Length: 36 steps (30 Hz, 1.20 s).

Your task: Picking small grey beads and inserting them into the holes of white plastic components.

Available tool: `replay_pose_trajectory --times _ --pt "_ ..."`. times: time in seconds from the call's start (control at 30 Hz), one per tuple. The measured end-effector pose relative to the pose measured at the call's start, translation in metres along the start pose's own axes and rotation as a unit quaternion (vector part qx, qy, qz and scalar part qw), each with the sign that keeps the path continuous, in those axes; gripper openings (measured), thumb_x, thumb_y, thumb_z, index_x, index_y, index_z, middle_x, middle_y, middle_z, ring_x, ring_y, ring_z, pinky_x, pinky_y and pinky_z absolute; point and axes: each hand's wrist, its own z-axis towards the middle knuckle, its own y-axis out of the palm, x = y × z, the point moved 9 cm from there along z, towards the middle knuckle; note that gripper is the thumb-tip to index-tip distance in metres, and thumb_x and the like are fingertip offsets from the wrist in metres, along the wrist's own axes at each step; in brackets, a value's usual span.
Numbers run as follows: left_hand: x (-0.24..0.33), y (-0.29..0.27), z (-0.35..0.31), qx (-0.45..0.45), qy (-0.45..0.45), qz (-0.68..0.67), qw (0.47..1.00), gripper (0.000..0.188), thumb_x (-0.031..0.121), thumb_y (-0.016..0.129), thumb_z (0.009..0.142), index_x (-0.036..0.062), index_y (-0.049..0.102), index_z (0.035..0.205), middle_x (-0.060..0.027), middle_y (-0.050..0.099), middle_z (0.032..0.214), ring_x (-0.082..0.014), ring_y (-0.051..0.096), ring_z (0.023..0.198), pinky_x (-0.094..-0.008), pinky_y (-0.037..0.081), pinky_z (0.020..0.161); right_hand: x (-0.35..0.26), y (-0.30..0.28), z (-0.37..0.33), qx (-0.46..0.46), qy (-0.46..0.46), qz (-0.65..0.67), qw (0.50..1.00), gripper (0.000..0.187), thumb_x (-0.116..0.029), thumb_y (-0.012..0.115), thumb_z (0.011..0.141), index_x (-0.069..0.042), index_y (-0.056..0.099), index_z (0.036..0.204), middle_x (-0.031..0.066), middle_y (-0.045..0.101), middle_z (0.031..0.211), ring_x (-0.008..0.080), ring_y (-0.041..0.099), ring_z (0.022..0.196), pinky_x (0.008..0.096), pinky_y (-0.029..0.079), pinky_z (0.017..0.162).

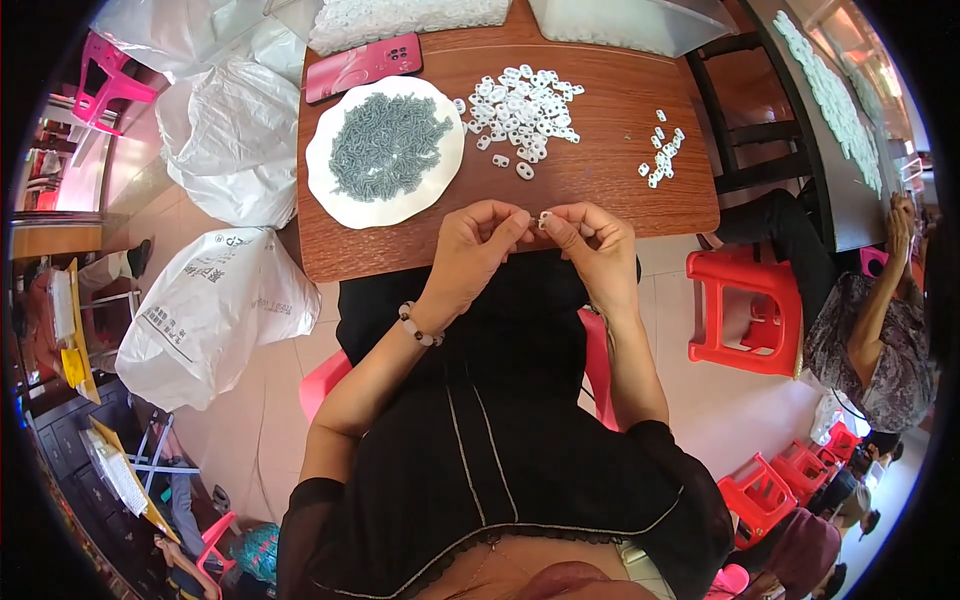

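Note:
Over the near edge of the brown table (600, 90), my hands meet with their fingertips almost touching. In my right hand (597, 250) a small white plastic piece (543, 219) is pinched between thumb and forefinger. My left hand (478, 250) is closed in a pinch beside it; anything between those fingertips is too small to make out. Beyond my hands lies a loose heap of white plastic pieces (520, 108), oval with two holes. A white scalloped plate (330, 200) to the left carries a pile of thin grey metal pieces (388, 145), perhaps screws or springs.
Several separate white pieces (662, 158) lie on the table's right side. A pink phone (364, 68) is behind the plate. White bags (225, 310) stand left of the table. At the right are a red stool (705, 310) and a person (865, 340) at another table.

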Motion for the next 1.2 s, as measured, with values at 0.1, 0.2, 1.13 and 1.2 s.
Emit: replay_pose_trajectory --times 0.1,0.2,1.13,1.2 --pt "0.000 0.000 0.000 -0.006 0.006 0.009 1.000 0.017 0.017 0.063 0.092 0.0005 0.066 0.094 -0.0012 0.066 0.078 -0.0027 0.054 0.065 -0.0173 0.041 0.056 -0.003 0.000 0.000 -0.002 -0.013 -0.009 1.000 0.013 -0.013 0.066 0.090 -0.001 0.068 0.093 0.0003 0.068 0.076 0.0013 0.056 0.063 0.0149 0.039 0.056" --pt "0.002 0.001 -0.001 -0.010 0.008 0.020 1.000 0.018 0.017 0.063 0.092 -0.0002 0.066 0.093 -0.0017 0.066 0.078 -0.0033 0.056 0.067 -0.0174 0.041 0.057 -0.007 0.001 -0.001 -0.006 -0.013 -0.017 1.000 0.011 -0.012 0.067 0.089 0.000 0.068 0.089 0.0005 0.067 0.072 0.0008 0.055 0.062 0.0148 0.039 0.056" --pt "0.019 0.004 -0.007 0.005 0.083 0.153 0.985 0.012 0.009 0.063 0.090 -0.0026 0.065 0.088 -0.0025 0.064 0.071 -0.0038 0.056 0.064 -0.0190 0.042 0.056 -0.014 0.001 -0.002 -0.017 -0.031 -0.126 0.991 0.008 -0.006 0.067 0.086 0.000 0.067 0.080 0.0002 0.063 0.065 0.0032 0.055 0.061 0.0180 0.040 0.057" --pt "0.020 0.004 -0.007 0.004 0.088 0.158 0.984 0.012 0.009 0.062 0.090 -0.0027 0.065 0.087 -0.0024 0.064 0.071 -0.0038 0.055 0.064 -0.0193 0.041 0.055 -0.014 0.001 -0.003 -0.015 -0.035 -0.107 0.994 0.009 -0.006 0.066 0.086 0.000 0.067 0.080 0.0000 0.063 0.065 0.0030 0.055 0.061 0.0181 0.039 0.057"
